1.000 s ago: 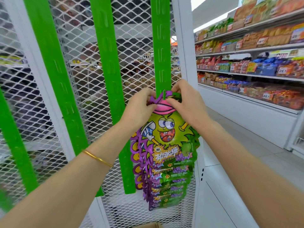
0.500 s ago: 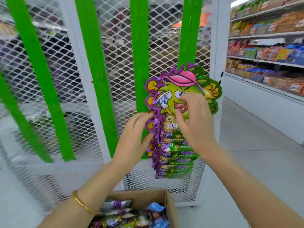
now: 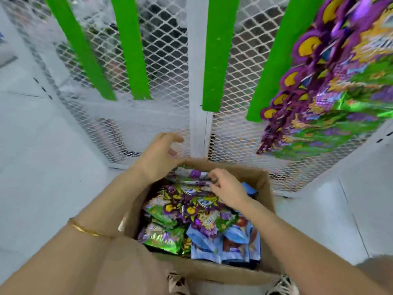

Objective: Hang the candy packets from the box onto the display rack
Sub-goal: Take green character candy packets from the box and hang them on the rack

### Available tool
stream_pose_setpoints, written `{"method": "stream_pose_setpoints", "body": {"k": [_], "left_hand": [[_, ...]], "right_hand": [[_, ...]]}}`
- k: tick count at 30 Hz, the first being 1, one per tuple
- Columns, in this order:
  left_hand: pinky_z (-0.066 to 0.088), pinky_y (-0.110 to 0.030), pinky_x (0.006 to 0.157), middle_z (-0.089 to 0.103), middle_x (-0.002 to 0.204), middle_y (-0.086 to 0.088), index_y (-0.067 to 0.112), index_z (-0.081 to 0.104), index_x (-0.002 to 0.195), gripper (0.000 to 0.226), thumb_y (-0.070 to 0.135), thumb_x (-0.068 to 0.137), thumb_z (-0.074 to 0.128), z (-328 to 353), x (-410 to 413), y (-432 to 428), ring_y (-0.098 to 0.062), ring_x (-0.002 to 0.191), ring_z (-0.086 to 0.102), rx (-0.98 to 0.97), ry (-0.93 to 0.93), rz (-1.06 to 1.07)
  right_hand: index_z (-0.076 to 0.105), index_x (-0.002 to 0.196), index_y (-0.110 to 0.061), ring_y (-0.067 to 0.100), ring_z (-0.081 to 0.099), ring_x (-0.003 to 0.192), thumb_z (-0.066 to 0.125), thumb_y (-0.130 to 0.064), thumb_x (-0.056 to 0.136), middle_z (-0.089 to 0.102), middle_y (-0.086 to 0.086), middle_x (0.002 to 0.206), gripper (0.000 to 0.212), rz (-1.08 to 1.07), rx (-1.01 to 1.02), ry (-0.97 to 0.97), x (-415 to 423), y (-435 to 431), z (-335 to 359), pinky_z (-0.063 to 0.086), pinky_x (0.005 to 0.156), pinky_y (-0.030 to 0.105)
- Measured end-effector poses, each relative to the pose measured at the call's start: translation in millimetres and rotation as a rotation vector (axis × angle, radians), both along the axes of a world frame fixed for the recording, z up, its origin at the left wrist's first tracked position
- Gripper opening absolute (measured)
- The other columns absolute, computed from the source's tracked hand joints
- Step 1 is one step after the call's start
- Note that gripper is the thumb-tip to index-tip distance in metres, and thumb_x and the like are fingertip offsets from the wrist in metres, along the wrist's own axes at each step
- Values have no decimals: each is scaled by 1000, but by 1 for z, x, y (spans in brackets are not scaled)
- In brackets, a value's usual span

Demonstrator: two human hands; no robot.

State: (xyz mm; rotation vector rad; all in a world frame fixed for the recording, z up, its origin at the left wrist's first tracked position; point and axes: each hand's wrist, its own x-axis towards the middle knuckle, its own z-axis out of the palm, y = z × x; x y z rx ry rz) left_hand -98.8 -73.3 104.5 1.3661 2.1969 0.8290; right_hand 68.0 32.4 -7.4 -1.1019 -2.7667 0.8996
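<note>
**Packet pickup at the box**

The candy packets (image 3: pixel 191 211) lie loose in the open cardboard box (image 3: pixel 264 184) on the floor, at the foot of the display rack (image 3: pixel 197 81). The right hand (image 3: pixel 227 188) pinches a purple-and-silver packet (image 3: pixel 191 175) at the box's far edge. The left hand (image 3: pixel 159 156) hovers over the far-left corner, fingers relaxed, grasping nothing. A hung bunch of packets (image 3: pixel 331 92) overlaps a green strip (image 3: pixel 270 67) at the rack's right side.

Pale grey floor tiles (image 3: pixel 36 171) spread across the left and lower right of the frame. A thin gold bracelet (image 3: pixel 85 229) sits at lower left. 2 patterned shoe tips (image 3: pixel 177 282) poke in at the bottom edge. Dark blurred shapes (image 3: pixel 165 50) fill the top centre.
</note>
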Motion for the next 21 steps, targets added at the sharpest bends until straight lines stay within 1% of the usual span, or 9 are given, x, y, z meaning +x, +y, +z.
{"method": "stream_pose_setpoints", "body": {"k": [5,7,9,10,13,16,18,20,21], "left_hand": [[44,-24,84,52,123,-6,15,54,122,39,16,84,65,-7,-34,-11,-19,84,60,-49,12,73],[41,-21,84,52,124,-6,15,54,123,40,14,85,63,-9,-38,-12,-16,83,58,-77,13,73],[41,-22,88,49,128,-4,18,52,126,41,14,86,61,-12,-40,-11,-15,88,59,-108,9,63],[41,-23,89,48,129,-3,19,51,127,42,15,86,60,-13,-42,-9,-15,91,59,-116,7,55],[41,-23,89,48,130,-3,18,50,127,41,15,87,59,-16,-48,-7,-16,95,59,-132,-5,59],[39,-21,85,49,128,-4,17,51,126,39,15,88,59,-21,-53,-5,-14,93,58,-152,-16,79],[43,-25,85,53,125,-6,16,51,125,36,19,89,57,-24,-54,-2,-15,92,57,-166,-75,117],[52,-34,81,59,116,-11,12,48,125,37,29,93,51,-22,-52,1,-21,90,61,-196,-244,220],[55,-36,77,61,112,-15,8,45,128,43,36,95,46,-20,-50,3,-24,87,64,-242,-357,274]], "right_hand": [[51,124,-14,27,49,115,58,-22,89,54,8,123,37,19,72,-8,-57,6,-44,42,95,37],[49,124,-13,28,51,112,58,-24,89,52,8,122,38,-47,116,33,-74,4,-53,44,89,38],[48,122,-12,27,56,103,57,-29,89,52,8,116,38,-151,158,87,-83,2,-59,46,79,38],[48,122,-13,27,57,101,55,-33,90,54,7,116,38,-150,198,90,-86,2,-62,46,78,38],[53,123,-23,23,53,108,46,-33,95,58,0,119,31,25,361,-24,-89,6,-72,42,81,36],[63,112,-27,22,53,104,40,-23,97,64,-3,109,28,74,386,-49,-87,12,-68,39,78,34],[67,103,-23,23,55,99,44,-20,95,67,-1,102,24,43,387,11,-80,18,-58,43,79,35],[69,101,-20,24,59,94,47,-22,94,69,0,98,23,-3,371,143,-65,21,-41,48,77,37],[69,102,-20,23,61,91,46,-25,94,70,-1,97,25,-14,376,209,-58,21,-30,50,75,36]]}}
